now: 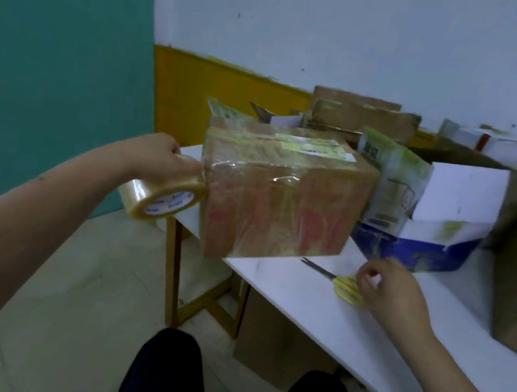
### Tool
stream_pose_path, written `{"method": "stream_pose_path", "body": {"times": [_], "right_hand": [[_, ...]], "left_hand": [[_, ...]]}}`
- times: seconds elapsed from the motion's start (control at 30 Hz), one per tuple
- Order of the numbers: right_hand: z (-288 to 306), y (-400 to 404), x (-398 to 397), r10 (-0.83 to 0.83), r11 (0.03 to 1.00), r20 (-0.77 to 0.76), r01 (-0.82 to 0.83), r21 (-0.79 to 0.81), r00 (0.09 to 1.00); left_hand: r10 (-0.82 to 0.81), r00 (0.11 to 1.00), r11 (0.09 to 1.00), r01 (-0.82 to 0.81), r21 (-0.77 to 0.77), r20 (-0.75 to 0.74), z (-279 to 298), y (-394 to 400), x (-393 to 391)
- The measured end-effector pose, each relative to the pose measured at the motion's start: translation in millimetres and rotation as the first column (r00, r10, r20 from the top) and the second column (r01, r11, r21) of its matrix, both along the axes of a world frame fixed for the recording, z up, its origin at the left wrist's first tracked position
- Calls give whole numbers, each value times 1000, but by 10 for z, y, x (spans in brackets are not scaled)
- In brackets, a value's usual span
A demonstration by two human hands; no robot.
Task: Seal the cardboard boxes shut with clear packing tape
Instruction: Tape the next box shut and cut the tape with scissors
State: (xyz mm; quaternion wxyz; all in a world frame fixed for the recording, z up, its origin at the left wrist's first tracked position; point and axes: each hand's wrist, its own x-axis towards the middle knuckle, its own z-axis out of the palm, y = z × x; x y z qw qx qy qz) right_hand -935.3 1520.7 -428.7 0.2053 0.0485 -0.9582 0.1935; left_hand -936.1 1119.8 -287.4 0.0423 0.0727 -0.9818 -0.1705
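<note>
At the bottom of the frame we see our two dark knees, and just above them at the right our right hand (395,296) with its fingers curled on the yellow handles of the scissors (343,285), which lie on the white table (316,313). In the middle left our left hand (157,154) grips the roll of clear tape (164,194), touching the left end of the taped cardboard box (281,196) at the table corner. Farther back, at the upper right, stand an open white and blue box (434,227) and more cardboard boxes (360,117) near the wall
</note>
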Motion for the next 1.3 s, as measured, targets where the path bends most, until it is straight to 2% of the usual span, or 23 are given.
{"method": "stream_pose_path", "body": {"times": [0.03,0.1,0.2,0.33,0.47,0.53,0.63,0.7,0.73,0.8,0.87,0.93,1.03,1.1,1.23,1.3], "right_hand": [[-61,78,7,-2,1000,103,0,13,995],[-158,155,-2,4,998,191,-16,63,982],[-178,130,-52,28,997,195,-41,63,980],[-70,42,-182,14,997,286,-36,71,958],[202,-33,29,-25,969,333,-59,240,943],[356,-32,265,9,984,348,-70,161,937],[710,-149,611,159,975,238,-115,-189,958],[1013,-361,705,235,887,71,-184,-424,969],[1141,-505,684,273,841,3,-237,-487,962],[1357,-865,559,350,747,-95,-339,-572,932],[1469,-1246,311,416,664,-153,-414,-623,896],[1507,-1555,47,460,620,-150,-438,-651,875],[1480,-1773,-227,487,680,-113,-457,-573,866],[1437,-1774,-322,486,742,-90,-465,-483,869],[1380,-1700,-389,522,702,-57,-467,-538,851],[1366,-1693,-381,517,719,-79,-482,-500,853]], "left_hand": [[0,1000,1000,0,2,-4,0,-12,3],[-15,1000,1000,15,16,-21,-23,-23,16],[-36,998,998,39,58,-53,-44,-2,90],[-55,998,994,59,94,-42,-9,56,214],[-134,991,964,127,234,13,43,156,376],[-186,982,934,163,317,44,53,249,471],[-285,955,839,206,503,85,45,429,647],[-406,908,748,263,610,106,19,561,695],[-434,894,717,269,643,111,-13,635,713],[-430,897,723,276,633,101,-57,804,765],[-413,905,761,282,585,101,-110,968,801],[-387,914,748,237,620,118,-149,1055,830],[-355,927,642,147,752,122,-152,1039,847],[-313,945,632,131,764,97,-169,1028,829],[-359,926,553,108,826,119,-137,1154,828],[-377,915,541,91,836,144,-85,1235,835]]}}
